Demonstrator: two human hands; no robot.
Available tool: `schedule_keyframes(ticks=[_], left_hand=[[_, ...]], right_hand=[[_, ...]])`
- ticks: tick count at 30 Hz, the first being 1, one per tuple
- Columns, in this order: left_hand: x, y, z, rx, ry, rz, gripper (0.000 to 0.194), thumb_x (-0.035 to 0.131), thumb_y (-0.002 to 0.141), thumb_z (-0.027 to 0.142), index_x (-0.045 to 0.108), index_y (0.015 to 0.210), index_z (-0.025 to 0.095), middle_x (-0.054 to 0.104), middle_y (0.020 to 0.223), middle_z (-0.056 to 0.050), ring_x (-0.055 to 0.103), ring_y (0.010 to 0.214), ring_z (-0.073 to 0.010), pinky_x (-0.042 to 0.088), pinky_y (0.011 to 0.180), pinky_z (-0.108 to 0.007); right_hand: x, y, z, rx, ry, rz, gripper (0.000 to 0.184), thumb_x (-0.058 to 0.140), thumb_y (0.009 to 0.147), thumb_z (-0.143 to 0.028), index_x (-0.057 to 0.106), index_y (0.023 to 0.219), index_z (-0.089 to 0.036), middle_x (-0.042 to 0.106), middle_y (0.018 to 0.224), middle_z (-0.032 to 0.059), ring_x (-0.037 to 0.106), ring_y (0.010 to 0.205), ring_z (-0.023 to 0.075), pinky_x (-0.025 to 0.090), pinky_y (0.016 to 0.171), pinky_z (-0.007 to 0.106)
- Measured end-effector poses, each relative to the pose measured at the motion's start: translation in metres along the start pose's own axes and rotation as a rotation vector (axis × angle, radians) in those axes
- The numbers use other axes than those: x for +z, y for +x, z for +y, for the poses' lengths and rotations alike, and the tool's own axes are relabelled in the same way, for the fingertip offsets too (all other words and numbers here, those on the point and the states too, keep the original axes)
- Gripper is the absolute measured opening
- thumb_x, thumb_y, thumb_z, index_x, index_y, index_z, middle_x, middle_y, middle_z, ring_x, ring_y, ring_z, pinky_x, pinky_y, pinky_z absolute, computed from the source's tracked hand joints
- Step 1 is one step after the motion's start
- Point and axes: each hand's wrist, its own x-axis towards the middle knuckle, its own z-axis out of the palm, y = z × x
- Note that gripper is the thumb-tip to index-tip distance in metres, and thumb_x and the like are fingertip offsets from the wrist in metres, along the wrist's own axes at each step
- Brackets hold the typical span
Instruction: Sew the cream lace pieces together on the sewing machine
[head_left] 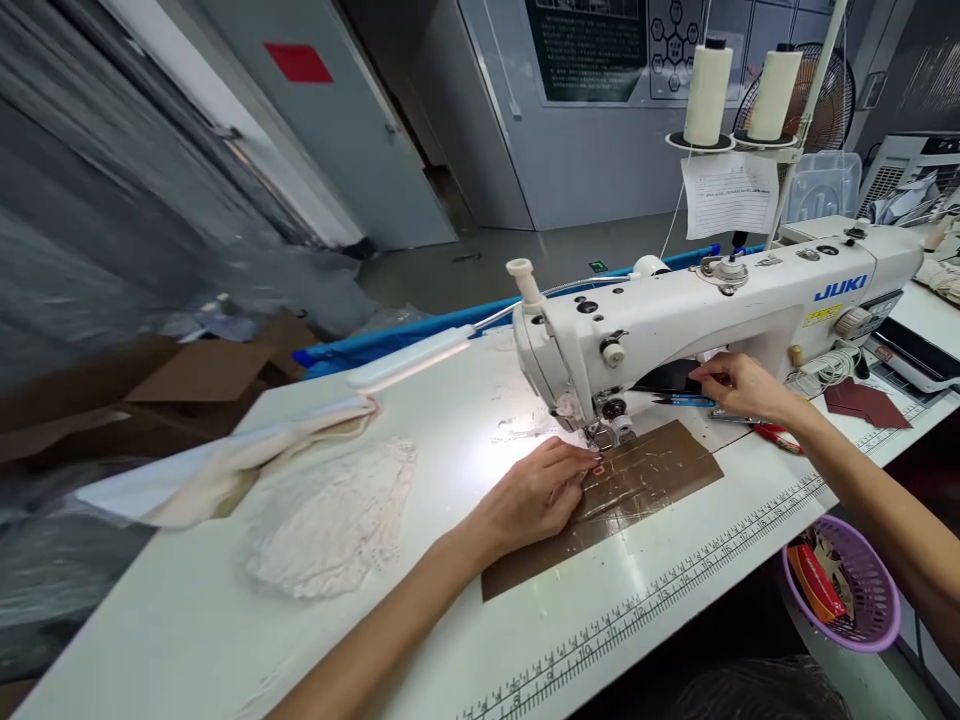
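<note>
A white sewing machine (675, 310) stands on the table, its presser foot (602, 438) over a brown, scuffed sheet (645, 480). My left hand (536, 495) rests on that sheet, thumb and fingers drawn together right beside the presser foot. Whatever those fingertips pinch is hidden or too small to name. Under the machine's arm my right hand (739, 385) is closed in a pinch at the edge of a dark, flat piece (667, 377); what it grips is unclear. Slim blue tools (686, 400) lie just below its fingertips. A red-handled tool (778, 437) lies nearer the table's front edge.
White lace (341, 525) and folded pale fabric (262, 455) lie on the left. Maroon pieces (866, 404) sit at the right, by coiled cord (829, 368). A ruler strip (660, 590) follows the front edge. Below hangs a purple basket (885, 610); a lamp (412, 360) reaches over the table.
</note>
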Motion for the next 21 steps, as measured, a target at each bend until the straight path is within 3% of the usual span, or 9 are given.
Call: schedule_keyframes(ticks=[3,6,9,12,16,21], left_hand=[[0.010,0.000,0.002,-0.220,-0.049,0.093,0.010,0.060,0.088,0.023,0.063,0.094,0.016,0.070,0.082,-0.004,0.063,0.063,-0.0128,0.055,0.057,-0.025],[0.017,-0.003,0.002,-0.494,-0.160,0.130,0.013,0.064,0.084,0.029,0.057,0.088,0.018,0.068,0.074,0.000,0.063,0.061,-0.0129,0.053,0.055,-0.024],[0.018,-0.005,-0.001,-0.695,-0.386,0.153,0.026,0.069,0.079,0.032,0.050,0.092,0.019,0.071,0.080,-0.002,0.066,0.067,-0.0145,0.054,0.058,-0.026],[0.016,-0.005,-0.007,-0.800,-0.634,0.148,0.037,0.072,0.077,0.038,0.046,0.097,0.020,0.074,0.086,-0.005,0.068,0.069,-0.0150,0.055,0.061,-0.027],[0.013,-0.004,-0.015,-0.883,-0.814,0.157,0.045,0.079,0.070,0.042,0.048,0.094,0.019,0.074,0.082,-0.004,0.071,0.080,-0.0191,0.055,0.072,-0.032],[0.007,-0.004,-0.017,-0.932,-0.883,0.118,0.041,0.080,0.068,0.038,0.053,0.092,0.018,0.072,0.074,-0.001,0.071,0.079,-0.0191,0.054,0.075,-0.033]], right_hand=[[0.021,0.000,-0.002,-0.085,-0.162,-0.049,0.028,0.052,0.090,-0.020,0.072,0.109,-0.017,0.071,0.099,0.0055,0.065,0.084,0.0153,0.047,0.073,0.021],[0.044,0.002,-0.001,-0.104,-0.263,-0.040,0.027,0.054,0.090,-0.024,0.071,0.108,-0.012,0.068,0.103,0.0137,0.063,0.093,0.0224,0.047,0.078,0.028],[0.056,0.005,0.004,-0.148,-0.336,-0.026,0.029,0.046,0.092,-0.017,0.070,0.106,-0.009,0.065,0.102,0.0187,0.061,0.093,0.0259,0.046,0.079,0.033],[0.060,0.008,0.010,-0.215,-0.372,-0.034,0.030,0.045,0.090,-0.013,0.069,0.107,-0.008,0.064,0.101,0.0189,0.059,0.095,0.0272,0.046,0.081,0.034],[0.062,0.012,0.017,-0.249,-0.369,-0.025,0.029,0.048,0.092,-0.020,0.068,0.111,-0.011,0.061,0.102,0.0155,0.060,0.087,0.0233,0.048,0.075,0.032],[0.063,0.016,0.019,-0.329,-0.302,0.055,0.030,0.042,0.094,-0.028,0.068,0.088,-0.011,0.059,0.099,0.0163,0.060,0.077,0.0221,0.047,0.063,0.032]])
